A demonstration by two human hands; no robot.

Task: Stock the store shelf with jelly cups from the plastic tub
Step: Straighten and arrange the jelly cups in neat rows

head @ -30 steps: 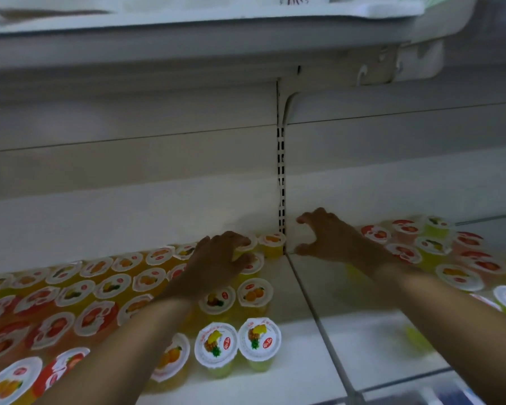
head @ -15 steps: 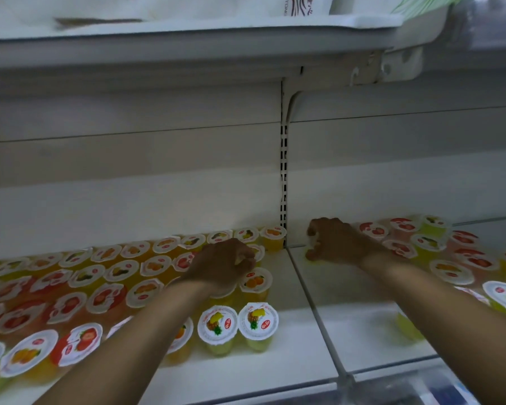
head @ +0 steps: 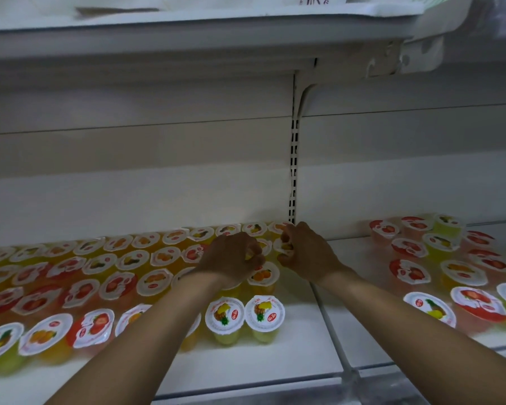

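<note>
Rows of jelly cups (head: 155, 283) with fruit-printed lids fill the left part of the white shelf (head: 275, 363). A looser group of jelly cups (head: 409, 271) stands on the right section. My left hand (head: 234, 258) is curled over a yellow cup in the back rows, fingers round its rim. My right hand (head: 307, 252) is just right of it and pinches a small yellow-lidded cup (head: 285, 246) at the end of the second row, near the back wall. The two hands nearly touch. The plastic tub is out of view.
An upper shelf (head: 187, 33) hangs low overhead. A slotted upright post (head: 294, 171) runs down the back wall behind my hands. A seam (head: 330, 325) splits the two shelf sections. Two pineapple cups (head: 246, 314) stand in front, below my left wrist.
My right hand closed on a cup at the right section's back corner and moved left across the seam, ending beside my left hand. My left hand stayed on the back rows.
</note>
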